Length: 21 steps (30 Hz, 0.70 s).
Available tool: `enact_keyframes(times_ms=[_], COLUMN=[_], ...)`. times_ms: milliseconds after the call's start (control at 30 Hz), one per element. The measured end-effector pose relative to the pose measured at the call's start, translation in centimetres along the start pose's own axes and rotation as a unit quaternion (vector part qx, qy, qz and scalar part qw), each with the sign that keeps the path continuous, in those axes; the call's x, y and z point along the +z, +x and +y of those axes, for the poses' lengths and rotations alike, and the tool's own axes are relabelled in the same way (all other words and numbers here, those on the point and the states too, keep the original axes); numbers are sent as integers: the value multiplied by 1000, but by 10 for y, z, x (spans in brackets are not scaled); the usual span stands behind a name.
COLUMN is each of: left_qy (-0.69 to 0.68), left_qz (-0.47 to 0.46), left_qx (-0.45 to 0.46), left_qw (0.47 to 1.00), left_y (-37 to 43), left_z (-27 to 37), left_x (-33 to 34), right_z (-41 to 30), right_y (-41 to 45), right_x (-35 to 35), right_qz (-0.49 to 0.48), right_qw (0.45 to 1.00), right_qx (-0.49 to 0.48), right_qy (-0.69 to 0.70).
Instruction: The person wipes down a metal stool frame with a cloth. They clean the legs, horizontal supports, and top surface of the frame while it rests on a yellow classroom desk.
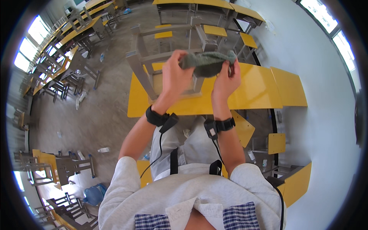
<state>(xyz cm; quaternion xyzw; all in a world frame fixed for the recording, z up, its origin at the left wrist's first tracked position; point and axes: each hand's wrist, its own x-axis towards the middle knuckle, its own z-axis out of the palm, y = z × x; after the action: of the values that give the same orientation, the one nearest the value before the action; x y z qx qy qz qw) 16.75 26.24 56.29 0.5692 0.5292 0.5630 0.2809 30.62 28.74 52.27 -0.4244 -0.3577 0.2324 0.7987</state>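
Note:
A green-grey cloth (208,61) is stretched between my two hands above a yellow desk (250,86). My left hand (176,72) grips its left end, with the fingers bent around it. At the other end, my right hand (228,74) pinches the cloth between thumb and fingers. Behind the cloth, a stool with a grey metal frame (139,74) rests upside down on the desk, its legs pointing up. Part of the stool is hidden by my left hand and the cloth. Both wrists wear black straps with small devices and cables.
More yellow desks (178,2) and stools (248,40) stand ahead, beside a white wall on the right. Rows of desks (69,61) fill the left side. Plastic bottles (103,149) and a large blue water jug (94,194) lie on the floor.

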Motion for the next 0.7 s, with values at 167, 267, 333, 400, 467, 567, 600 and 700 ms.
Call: enact_keyframes(times_ms=[167, 267, 333, 400, 467, 567, 600, 700], left_qy=[38, 131, 225, 239, 296, 357, 365, 321], left_qz=[116, 101, 77, 78, 78, 69, 60, 12], left_qx=[158, 199, 222, 255, 264, 265, 257, 239], left_qw=[980, 966, 946, 934, 915, 893, 893, 916], left_y=[38, 28, 24, 24, 24, 25, 26, 30], left_z=[-15, -19, -24, -32, -31, -25, -23, -19], left_x=[9, 18, 20, 22, 31, 43, 46, 42], right_z=[24, 46, 51, 51, 50, 51, 52, 33], right_y=[9, 7, 8, 4, 6, 12, 15, 15], right_x=[22, 15, 13, 15, 15, 14, 14, 18], right_qz=[-78, -145, -147, -167, -171, -166, -159, -180], right_qw=[997, 989, 986, 984, 984, 985, 987, 982], right_qx=[10, 5, -7, 6, 17, -2, -30, -1], right_qy=[-12, -41, -76, -55, -50, -34, -23, -59])
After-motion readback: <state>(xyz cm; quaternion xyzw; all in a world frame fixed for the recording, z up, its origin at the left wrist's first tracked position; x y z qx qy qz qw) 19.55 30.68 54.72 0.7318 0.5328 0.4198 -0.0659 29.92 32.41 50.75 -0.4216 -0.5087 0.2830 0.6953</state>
